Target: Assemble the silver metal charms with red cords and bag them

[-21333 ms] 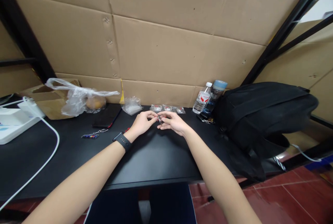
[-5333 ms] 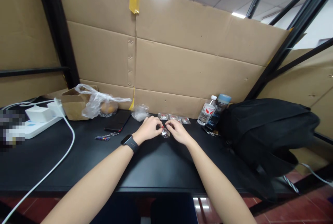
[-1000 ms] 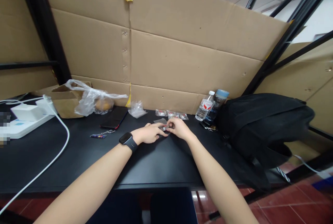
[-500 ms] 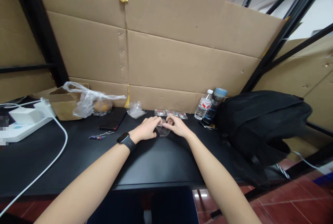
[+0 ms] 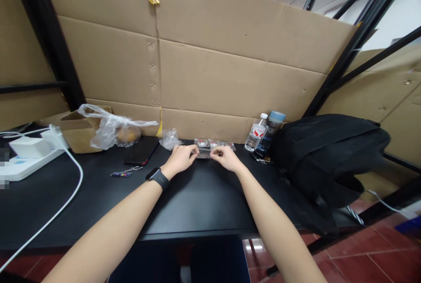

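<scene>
A small clear plastic bag (image 5: 204, 154) is stretched between my two hands above the black table. My left hand (image 5: 181, 158), with a dark watch on its wrist, pinches the bag's left edge. The right edge is pinched between thumb and fingers of my right hand (image 5: 226, 158). Just behind the bag, several round badge-like pieces in clear wrappers (image 5: 202, 143) lie in a row against the cardboard. A heap of clear plastic bags (image 5: 170, 139) sits left of that row. Whether anything is inside the held bag I cannot make out.
To the left are a black notebook-like item (image 5: 140, 153), a keychain (image 5: 121, 174), a tied plastic bag with round fruit (image 5: 127, 134), a cardboard box (image 5: 80, 132) and a power strip (image 5: 33, 162). A water bottle (image 5: 256, 133), a blue-capped bottle (image 5: 272, 130) and a black backpack (image 5: 329, 156) stand right.
My hands have moved apart, left hand leftward, and the clear bag, bunched and hanging lower before, is now drawn flat between them. The wrapped pieces behind show more fully.
</scene>
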A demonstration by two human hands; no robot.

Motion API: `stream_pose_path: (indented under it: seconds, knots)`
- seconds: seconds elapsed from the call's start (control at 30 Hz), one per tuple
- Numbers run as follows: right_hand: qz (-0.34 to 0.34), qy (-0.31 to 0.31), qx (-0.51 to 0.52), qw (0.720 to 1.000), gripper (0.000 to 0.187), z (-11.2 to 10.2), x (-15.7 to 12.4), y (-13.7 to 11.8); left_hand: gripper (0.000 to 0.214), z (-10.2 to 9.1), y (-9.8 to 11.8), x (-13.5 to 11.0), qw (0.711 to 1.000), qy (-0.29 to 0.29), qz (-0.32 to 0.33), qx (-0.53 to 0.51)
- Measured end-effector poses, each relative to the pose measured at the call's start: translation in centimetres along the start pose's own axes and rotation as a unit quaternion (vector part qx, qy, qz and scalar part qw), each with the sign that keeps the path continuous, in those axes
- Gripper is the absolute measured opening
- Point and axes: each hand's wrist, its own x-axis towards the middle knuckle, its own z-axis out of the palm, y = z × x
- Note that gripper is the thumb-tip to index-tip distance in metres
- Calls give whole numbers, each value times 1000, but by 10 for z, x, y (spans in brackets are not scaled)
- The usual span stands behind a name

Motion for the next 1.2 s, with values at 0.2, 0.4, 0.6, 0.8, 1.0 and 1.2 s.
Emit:
stream_pose_path:
  seconds: [0.2,0.4,0.6,0.8,1.0,1.2]
  knots:
    - [54,40,78,995,36,11,-1,4,43,7,2,0,994,-12,-95,-62]
    - [-12,-9,-107,994,18,15,-3,-2,27,17,0,-4,997,-56,-31,48]
    - [-7,-21,-186,982,28,22,-3,5,27,20,0,-10,995,-39,16,90]
    - [-4,-27,-137,990,17,13,1,0,21,15,4,-7,997,-13,4,71]
    - [46,-16,-4,999,19,14,0,0,20,16,1,-3,998,-22,-46,30]
    - [82,33,44,995,26,23,1,0,17,15,-1,-1,996,-21,-88,6]
